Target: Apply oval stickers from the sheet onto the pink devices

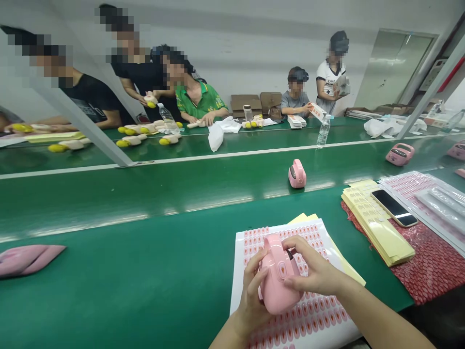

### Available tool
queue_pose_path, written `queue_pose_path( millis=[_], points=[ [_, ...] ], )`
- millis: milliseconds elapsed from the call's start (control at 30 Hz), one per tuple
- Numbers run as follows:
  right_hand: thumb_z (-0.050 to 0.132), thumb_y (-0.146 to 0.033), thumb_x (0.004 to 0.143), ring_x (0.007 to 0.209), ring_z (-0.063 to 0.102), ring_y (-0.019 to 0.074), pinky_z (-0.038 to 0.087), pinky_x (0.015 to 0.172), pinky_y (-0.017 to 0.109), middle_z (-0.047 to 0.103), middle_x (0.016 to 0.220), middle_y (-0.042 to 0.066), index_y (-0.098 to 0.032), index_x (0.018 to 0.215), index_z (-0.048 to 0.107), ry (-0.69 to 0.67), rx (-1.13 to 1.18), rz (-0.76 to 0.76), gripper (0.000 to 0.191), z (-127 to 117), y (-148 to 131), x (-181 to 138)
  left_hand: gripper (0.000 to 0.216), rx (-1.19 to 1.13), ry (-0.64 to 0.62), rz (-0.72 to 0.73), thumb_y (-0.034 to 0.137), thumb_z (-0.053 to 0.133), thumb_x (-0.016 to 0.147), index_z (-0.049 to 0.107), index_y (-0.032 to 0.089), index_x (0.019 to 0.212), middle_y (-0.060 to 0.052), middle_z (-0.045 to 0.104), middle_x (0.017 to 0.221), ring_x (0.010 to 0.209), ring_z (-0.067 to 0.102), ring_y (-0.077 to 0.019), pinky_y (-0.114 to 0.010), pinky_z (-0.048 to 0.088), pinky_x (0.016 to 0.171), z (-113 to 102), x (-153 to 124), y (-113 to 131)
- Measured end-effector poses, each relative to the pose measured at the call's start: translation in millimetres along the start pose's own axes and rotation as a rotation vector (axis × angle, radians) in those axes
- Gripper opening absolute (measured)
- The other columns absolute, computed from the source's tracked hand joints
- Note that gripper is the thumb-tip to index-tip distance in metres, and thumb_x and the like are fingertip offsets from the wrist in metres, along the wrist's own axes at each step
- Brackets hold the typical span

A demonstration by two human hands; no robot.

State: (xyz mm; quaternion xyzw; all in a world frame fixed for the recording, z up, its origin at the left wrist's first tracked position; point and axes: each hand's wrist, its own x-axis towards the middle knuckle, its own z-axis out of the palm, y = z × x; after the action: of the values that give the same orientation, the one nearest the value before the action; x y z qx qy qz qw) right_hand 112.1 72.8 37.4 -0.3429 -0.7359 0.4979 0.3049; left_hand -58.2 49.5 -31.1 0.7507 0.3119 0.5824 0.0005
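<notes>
Both my hands hold one pink plastic device [276, 280] just above a white sticker sheet [319, 320] printed with rows of small red-and-white labels. My left hand [251, 295] wraps round the device's left side and underside. My right hand [315, 269] grips it from the right, with fingers curled over its top edge. A small red label sits on the device's face. Under the sheet lie yellow backing papers [304, 218].
Another pink device [297, 173] stands on the green conveyor [145, 194], more at the right [399, 154]. A stack of yellow sheets [378, 223] and a phone [394, 207] lie right. A pink pouch [25, 258] lies left. Several people work across the belt beside a water bottle [323, 131].
</notes>
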Motion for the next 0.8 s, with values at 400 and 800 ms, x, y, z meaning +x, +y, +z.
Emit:
queue_pose_path(
  millis=[400,800],
  points=[
    [0.059,-0.061,0.065,0.079,0.052,0.0165,0.042,0.07,0.031,0.056,0.082,0.004,-0.018,0.083,0.057,-0.025,0.284,0.241,0.047,-4,50,45,0.075,-0.163,-0.012,-0.032,0.039,0.064,0.072,0.026,0.024,0.135,-0.02,0.038,0.128,0.117,0.045,-0.0346,-0.048,0.047,0.083,-3,-4,2],
    [0.051,-0.034,0.068,0.042,0.034,0.0074,0.026,0.043,0.021,0.037,0.048,-0.007,-0.021,0.057,0.036,0.266,-0.065,0.263,0.023,-40,26,160,0.069,0.024,-0.08,-0.84,0.036,0.05,0.082,0.016,0.019,0.139,-0.016,0.037,0.139,0.129,0.031,-0.03,-0.05,0.033,0.1,17,-23,-38]
  ],
)
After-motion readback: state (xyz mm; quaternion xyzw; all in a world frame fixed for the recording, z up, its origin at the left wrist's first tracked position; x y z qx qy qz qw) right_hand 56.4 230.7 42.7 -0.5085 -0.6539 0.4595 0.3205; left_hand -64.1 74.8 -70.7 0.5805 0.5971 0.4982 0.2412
